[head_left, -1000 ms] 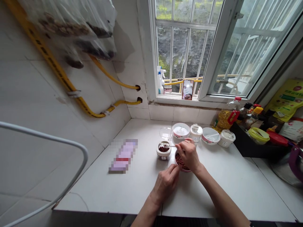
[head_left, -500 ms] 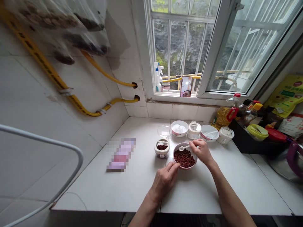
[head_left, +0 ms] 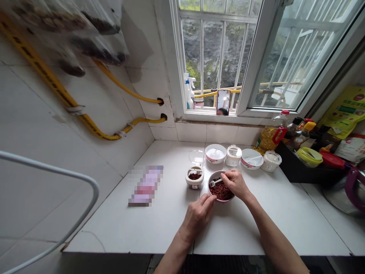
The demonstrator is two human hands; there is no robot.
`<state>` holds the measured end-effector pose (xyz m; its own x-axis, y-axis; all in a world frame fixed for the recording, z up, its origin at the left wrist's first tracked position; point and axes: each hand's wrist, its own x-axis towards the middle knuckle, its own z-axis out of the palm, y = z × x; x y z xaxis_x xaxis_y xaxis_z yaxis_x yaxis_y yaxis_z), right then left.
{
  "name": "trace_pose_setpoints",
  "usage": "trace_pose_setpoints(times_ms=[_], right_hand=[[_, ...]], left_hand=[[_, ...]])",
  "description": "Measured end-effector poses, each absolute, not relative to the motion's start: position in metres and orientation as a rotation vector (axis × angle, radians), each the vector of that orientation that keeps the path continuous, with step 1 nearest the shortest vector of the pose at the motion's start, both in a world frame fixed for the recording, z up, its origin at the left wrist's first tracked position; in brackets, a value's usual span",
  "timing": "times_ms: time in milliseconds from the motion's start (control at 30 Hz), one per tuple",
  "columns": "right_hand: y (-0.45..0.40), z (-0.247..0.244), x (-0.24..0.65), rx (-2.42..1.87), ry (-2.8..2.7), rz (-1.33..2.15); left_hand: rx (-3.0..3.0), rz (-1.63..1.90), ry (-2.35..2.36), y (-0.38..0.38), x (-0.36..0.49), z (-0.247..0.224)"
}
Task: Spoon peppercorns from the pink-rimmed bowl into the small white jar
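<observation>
A bowl point(head_left: 209, 193) of dark red-brown peppercorn-like grains point(head_left: 222, 192) stands on the white counter. My left hand point(head_left: 199, 213) is closed on its near left rim, with the fingertips pinching the edge. In my right hand point(head_left: 236, 184) a small white spoon point(head_left: 214, 182) is pinched by its handle. The spoon's tip is over the left side of the grains, low against them; whether it touches them I cannot tell. Left of the bowl, a clear jar point(head_left: 195, 178) with a white rim stands with its lid point(head_left: 196, 156) tipped back, and the same dark grains are inside.
Behind stand a bowl of white powder point(head_left: 215, 154), a lidded jar point(head_left: 234, 156), another bowl point(head_left: 252, 159) and a second jar point(head_left: 271, 161). An oil bottle point(head_left: 269, 135) and a black condiment box point(head_left: 296, 167) are at the right. A blurred pinkish item point(head_left: 146, 186) lies at left.
My right hand has moved left and slightly down, carrying the spoon toward the bowl's left side. My left hand has stayed on the rim. The view has shifted slightly.
</observation>
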<state>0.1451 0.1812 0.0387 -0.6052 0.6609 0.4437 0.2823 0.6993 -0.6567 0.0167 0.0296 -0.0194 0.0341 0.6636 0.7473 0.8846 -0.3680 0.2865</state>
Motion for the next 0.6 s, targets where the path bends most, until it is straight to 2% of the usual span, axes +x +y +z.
trace_pose_setpoints(times_ms=[333,600], right_hand=[[0.1826,0.0412,0.1498,-0.838,-2.064,1.135],[0.1828,0.0370,0.1476,-0.827,-2.103,1.011]], left_hand=[[-2.058,-1.261,-1.601,0.0299,0.0168,-0.0211],[-2.053,-1.273,-1.599,0.0298,0.0168,-0.0216]])
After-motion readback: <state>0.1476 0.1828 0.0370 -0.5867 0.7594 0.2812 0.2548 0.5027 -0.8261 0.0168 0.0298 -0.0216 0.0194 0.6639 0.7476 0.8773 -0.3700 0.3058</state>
